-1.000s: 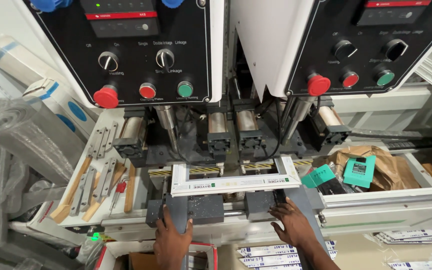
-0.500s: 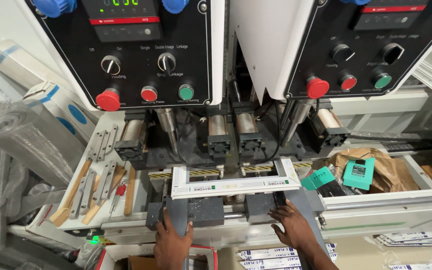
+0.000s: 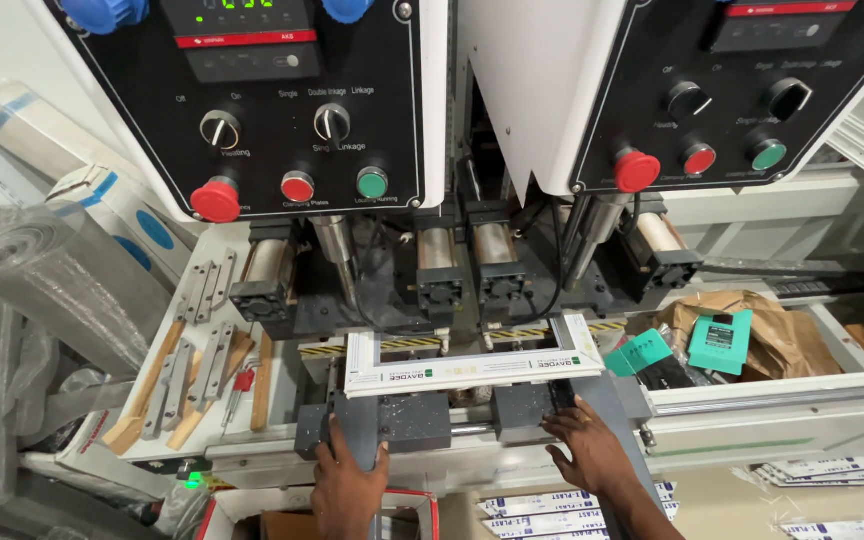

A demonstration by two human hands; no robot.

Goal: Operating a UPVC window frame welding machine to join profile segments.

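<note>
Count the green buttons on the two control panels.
2. One green button on the left panel, right of its red ones; one green button on the right panel, at its lower right. None seem hidden.

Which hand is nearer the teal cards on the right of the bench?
Right. The right hand rests on the dark block just left of the teal cards; the left hand is farther left.

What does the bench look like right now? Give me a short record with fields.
left hand: open, flat on the left grey block
right hand: open, resting on the right grey block
white frame: lies across both blocks, under the machine heads
left tray: metal hinges, wooden sticks
right side: green boxes on brown paper
</note>
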